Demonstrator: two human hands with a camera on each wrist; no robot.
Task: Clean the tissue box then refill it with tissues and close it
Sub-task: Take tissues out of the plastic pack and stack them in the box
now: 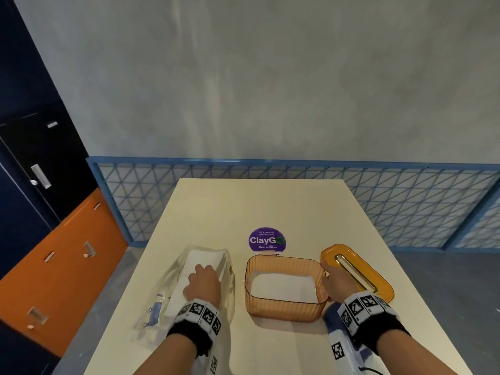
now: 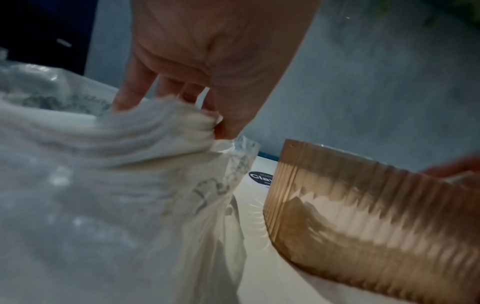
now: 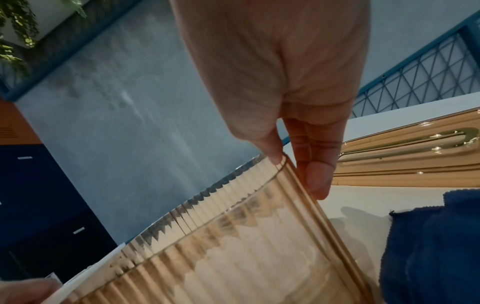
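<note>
On the table, refilling is in hand: left hand pinches tissues in their bag, right hand grips the tissue box wall; next, lift the tissues across.

Head looks down; close, perhaps blurred wrist views share the tissue box.

Purple round sticker on table — "ClayGo", "Clean as you go".
</note>
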